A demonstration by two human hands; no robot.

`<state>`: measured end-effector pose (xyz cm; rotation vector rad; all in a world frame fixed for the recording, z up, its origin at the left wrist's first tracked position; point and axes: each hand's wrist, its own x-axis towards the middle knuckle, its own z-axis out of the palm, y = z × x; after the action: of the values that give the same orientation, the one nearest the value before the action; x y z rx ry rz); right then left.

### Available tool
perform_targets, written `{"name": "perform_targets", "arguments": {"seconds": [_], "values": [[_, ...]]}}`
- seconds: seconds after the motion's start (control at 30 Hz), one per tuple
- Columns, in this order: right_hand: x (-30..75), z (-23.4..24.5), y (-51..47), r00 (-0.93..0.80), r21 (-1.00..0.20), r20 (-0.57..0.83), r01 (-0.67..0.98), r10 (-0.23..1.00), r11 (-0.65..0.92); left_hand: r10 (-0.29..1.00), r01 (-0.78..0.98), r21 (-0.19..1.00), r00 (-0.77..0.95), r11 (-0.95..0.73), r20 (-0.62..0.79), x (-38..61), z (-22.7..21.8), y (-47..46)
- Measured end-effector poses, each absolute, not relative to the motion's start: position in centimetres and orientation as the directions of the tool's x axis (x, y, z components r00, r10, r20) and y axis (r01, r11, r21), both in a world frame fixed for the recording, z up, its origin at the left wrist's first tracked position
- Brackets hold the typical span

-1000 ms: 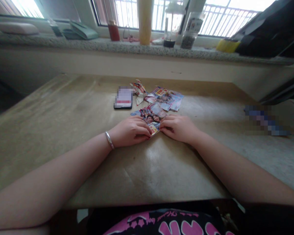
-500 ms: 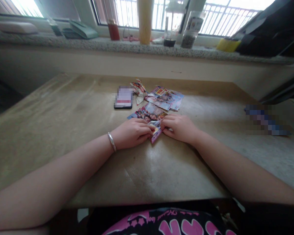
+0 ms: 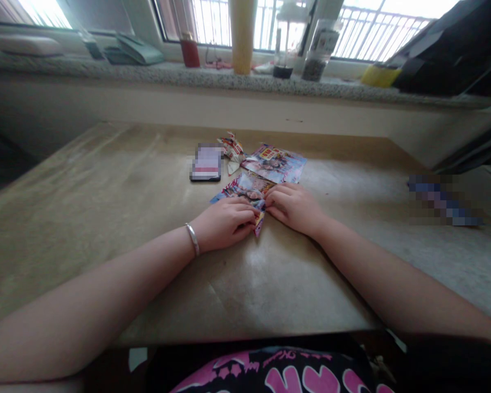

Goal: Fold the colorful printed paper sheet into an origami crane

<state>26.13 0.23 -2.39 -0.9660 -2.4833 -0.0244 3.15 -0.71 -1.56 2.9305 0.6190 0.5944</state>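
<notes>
A colourful printed paper sheet lies on the tan table, partly folded. My left hand, with a silver bracelet on the wrist, has its fingers curled and pressed on the sheet's near left edge. My right hand pinches the sheet's right side, fingers bent and close together. The two hands nearly touch over the paper's near tip. More printed sheets and a small folded paper figure lie just beyond.
A phone lies left of the papers. A blurred blue object rests at the table's right. The stone window sill behind holds a red cup, a yellow cylinder, jars and a green case.
Both hands have shifted slightly and folded the paper's near corner inward; the sheet's near end is now narrower and more pointed, and it has turned a little to the left.
</notes>
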Motion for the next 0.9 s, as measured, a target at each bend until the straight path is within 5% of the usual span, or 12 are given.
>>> {"name": "perform_targets", "arguments": {"seconds": [0.2,0.43,0.57,0.9], "values": [[26.5,-3.5,0.9,-0.421,-0.378,0.518,0.668,0.744,0.641,0.389,0.343,0.187,0.851,-0.921,0.353,3.1,-1.6,-0.6],[25.8,-3.6,0.9,-0.209,-0.595,0.39,0.686,0.897,0.419,0.396,0.343,0.209,0.86,-0.916,0.323,3.0,-1.8,-0.6],[25.8,-3.4,1.1,-0.159,-0.625,0.306,0.71,0.939,0.324,0.41,0.344,0.245,0.856,-0.906,0.315,2.9,-1.8,-0.4],[26.0,-3.8,1.6,-0.097,-0.723,0.339,0.61,0.936,0.326,0.42,0.346,0.267,0.852,-0.899,0.312,2.8,-2.4,-0.1]]}}
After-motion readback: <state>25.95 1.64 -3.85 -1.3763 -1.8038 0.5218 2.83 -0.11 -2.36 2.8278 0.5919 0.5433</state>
